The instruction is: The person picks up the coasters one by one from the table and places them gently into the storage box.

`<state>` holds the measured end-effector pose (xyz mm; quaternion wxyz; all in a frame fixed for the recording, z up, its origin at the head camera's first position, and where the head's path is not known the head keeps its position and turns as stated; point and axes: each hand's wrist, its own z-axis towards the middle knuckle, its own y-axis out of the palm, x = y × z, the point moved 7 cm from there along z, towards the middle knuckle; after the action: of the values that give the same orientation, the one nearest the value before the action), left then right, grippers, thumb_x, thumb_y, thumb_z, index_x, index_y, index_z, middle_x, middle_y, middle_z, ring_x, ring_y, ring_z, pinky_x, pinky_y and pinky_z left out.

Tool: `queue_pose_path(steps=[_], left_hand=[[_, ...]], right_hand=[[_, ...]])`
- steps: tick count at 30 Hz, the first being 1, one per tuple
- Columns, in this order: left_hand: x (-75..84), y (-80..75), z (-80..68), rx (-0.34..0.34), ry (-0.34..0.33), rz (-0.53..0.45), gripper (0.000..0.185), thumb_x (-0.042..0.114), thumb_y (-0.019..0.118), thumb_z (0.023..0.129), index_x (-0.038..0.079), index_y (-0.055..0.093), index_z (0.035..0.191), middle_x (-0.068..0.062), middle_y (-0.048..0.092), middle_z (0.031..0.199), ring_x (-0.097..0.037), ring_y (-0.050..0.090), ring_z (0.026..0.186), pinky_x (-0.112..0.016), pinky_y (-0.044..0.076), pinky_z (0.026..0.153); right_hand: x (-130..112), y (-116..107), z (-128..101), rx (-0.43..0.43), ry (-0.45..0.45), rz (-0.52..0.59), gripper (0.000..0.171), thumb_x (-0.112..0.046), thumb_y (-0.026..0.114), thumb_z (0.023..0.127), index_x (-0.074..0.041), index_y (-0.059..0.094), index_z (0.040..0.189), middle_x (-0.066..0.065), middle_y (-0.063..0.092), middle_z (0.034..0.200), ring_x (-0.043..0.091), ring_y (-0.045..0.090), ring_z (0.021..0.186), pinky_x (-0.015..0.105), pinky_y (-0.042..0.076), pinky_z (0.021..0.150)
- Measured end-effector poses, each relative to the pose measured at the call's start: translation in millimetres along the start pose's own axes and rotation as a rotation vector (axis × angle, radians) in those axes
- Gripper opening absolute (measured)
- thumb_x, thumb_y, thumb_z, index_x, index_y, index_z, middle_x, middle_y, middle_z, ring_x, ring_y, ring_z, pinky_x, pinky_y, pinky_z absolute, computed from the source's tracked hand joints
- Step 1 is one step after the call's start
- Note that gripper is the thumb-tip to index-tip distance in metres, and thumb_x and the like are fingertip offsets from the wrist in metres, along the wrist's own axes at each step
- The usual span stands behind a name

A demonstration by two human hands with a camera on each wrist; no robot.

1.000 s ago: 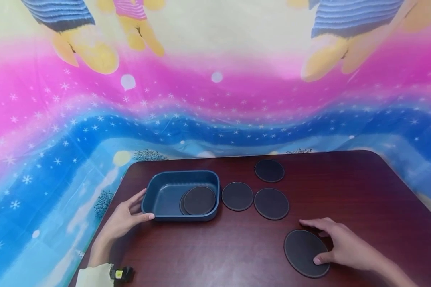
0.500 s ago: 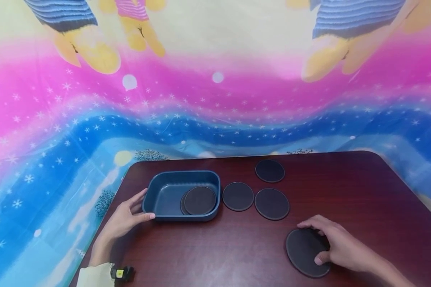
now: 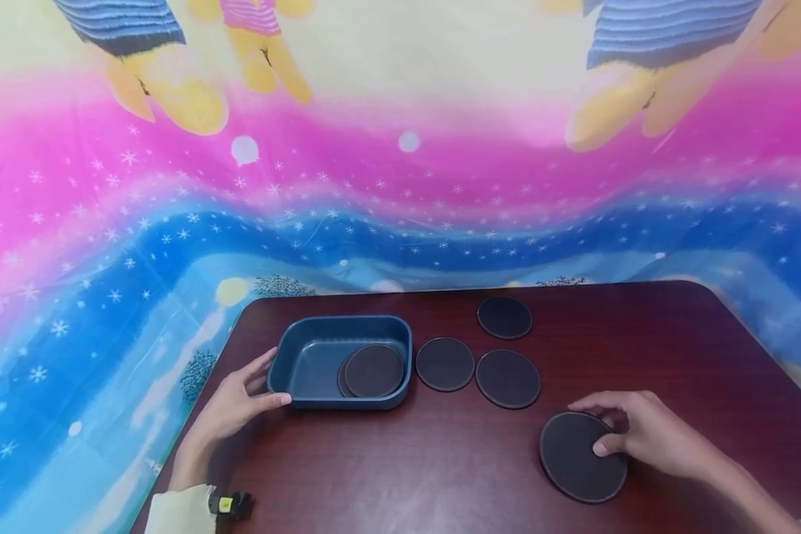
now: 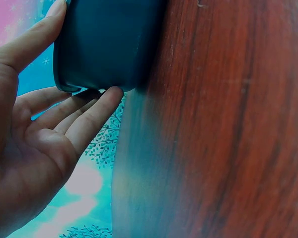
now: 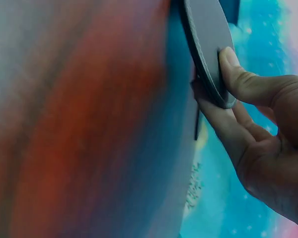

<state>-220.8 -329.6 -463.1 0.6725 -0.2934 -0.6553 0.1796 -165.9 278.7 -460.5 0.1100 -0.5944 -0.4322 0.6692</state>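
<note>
My right hand [image 3: 654,430] pinches a round dark coaster [image 3: 581,463] with stitched edging, thumb on its upper face and fingers beneath. In the right wrist view the coaster [image 5: 208,54] is tilted and held off the table. My left hand [image 3: 230,404] holds the left end of a dark blue rectangular container [image 3: 347,404], thumb at the near corner and fingers along the side. The left wrist view shows the container's wall [image 4: 104,44] between thumb and fingers. Two overlapping coasters [image 3: 375,371] lie inside it, at its right end.
Three more coasters lie flat right of the container: a left one [image 3: 444,363], a near one [image 3: 507,378] and a far one [image 3: 504,317]. The reddish-brown table [image 3: 400,467] ends at a patterned cloth backdrop [image 3: 400,208]. A black strap [image 3: 232,505] circles the left wrist.
The right hand's coaster has come up off the table and shifted slightly away and to the right. The left hand stays at the container.
</note>
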Motion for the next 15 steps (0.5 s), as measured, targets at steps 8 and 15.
queue_pose_path(steps=[8,15], left_hand=[[2.6,0.1,-0.7,-0.002,0.009,-0.008,0.095,0.026,0.085,0.095,0.010,0.030,0.171,-0.026,0.051,0.162,-0.049,0.056,0.144,-0.049,0.063,0.100],[4.1,0.2,-1.2,-0.004,0.005,-0.021,0.095,0.025,0.085,0.095,0.011,0.030,0.171,-0.027,0.052,0.161,-0.048,0.057,0.144,-0.050,0.063,0.100]], right_hand=[[8.5,-14.1,4.2,0.011,-0.056,0.178,0.047,-0.006,0.081,0.094,-0.001,0.068,0.139,0.012,0.079,0.115,0.005,0.079,0.096,0.031,0.067,0.072],[23.1,-12.1,9.4,0.013,0.021,0.361,0.051,-0.006,0.072,0.102,0.009,0.055,0.148,0.020,0.076,0.121,0.012,0.080,0.098,0.037,0.068,0.074]])
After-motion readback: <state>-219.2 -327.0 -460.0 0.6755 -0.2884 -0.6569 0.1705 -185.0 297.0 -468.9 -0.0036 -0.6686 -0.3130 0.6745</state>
